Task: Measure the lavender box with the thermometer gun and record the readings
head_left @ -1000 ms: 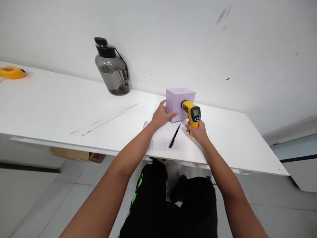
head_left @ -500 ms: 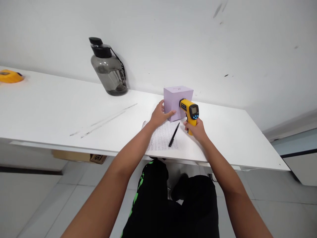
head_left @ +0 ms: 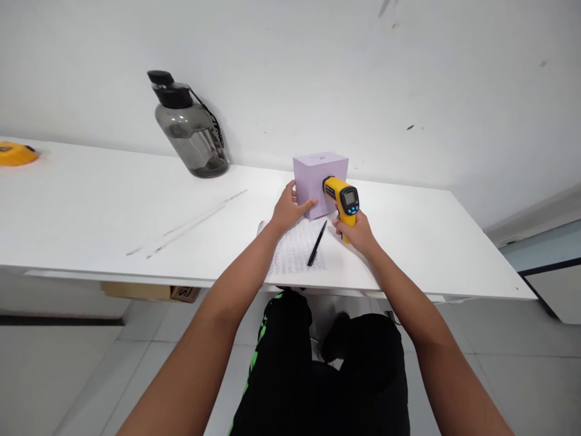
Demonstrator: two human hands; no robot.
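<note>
A lilac box [head_left: 313, 178] stands upright on the white table, close to the wall. My left hand [head_left: 289, 209] grips its left side, thumb on the front face and fingers round the far side. In my right hand [head_left: 358, 231] is a yellow and black infrared thermometer [head_left: 338, 189], held by its handle. Its nose points at the front of the box, touching or very near it; I cannot tell which. The small screen faces me, above blue buttons. Below the box lies a black pen [head_left: 316, 243] on a sheet of bubble wrap [head_left: 290, 254].
A large grey water bottle [head_left: 193, 133] with a black lid stands against the wall at the left. At the far left edge lies a yellow tape measure [head_left: 17, 154]. Dark scuffs mark the white table [head_left: 91, 206]. Under it is a cardboard box [head_left: 138, 290].
The view has shifted slightly, so everything sits a little differently in the picture. Both hands keep their holds, and the thermometer stays aimed at the box.
</note>
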